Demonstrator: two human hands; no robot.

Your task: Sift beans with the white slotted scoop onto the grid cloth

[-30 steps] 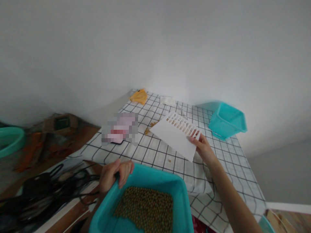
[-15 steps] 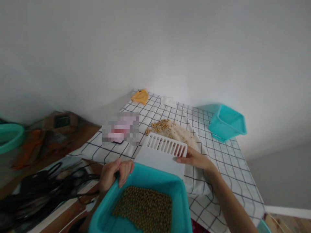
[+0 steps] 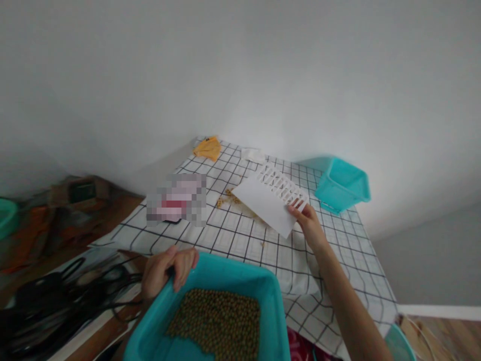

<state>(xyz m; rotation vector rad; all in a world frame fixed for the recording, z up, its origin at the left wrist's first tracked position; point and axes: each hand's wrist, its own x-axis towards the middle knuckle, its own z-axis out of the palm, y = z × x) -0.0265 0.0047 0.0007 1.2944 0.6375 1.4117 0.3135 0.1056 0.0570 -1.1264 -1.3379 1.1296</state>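
Note:
My left hand [image 3: 171, 271] is closed over the far left rim of a teal plastic bin [image 3: 240, 268], which sits low in front of me. A layer of small round brown beads or beans [image 3: 221, 321] lies in it. Out over the table, my right hand [image 3: 306, 220] pinches the near right edge of a thin white slotted board [image 3: 263, 200]. The board is tilted, its row of slots on the far right side. Some tan beans [image 3: 231, 194] show past its left edge; most of the pile behind it is hidden.
A black-checked white cloth [image 3: 221, 230] covers the table. On it are a blurred pink phone-like object [image 3: 175, 195], an orange cloth [image 3: 208, 148], a white packet [image 3: 252, 155] and a second teal basket [image 3: 343, 183]. Cables [image 3: 75, 296] lie at lower left.
My right hand has carried the slotted board away from the bin, up and right over the pile, and turned it. My left hand keeps its grip on the rim. The view has shifted slightly.

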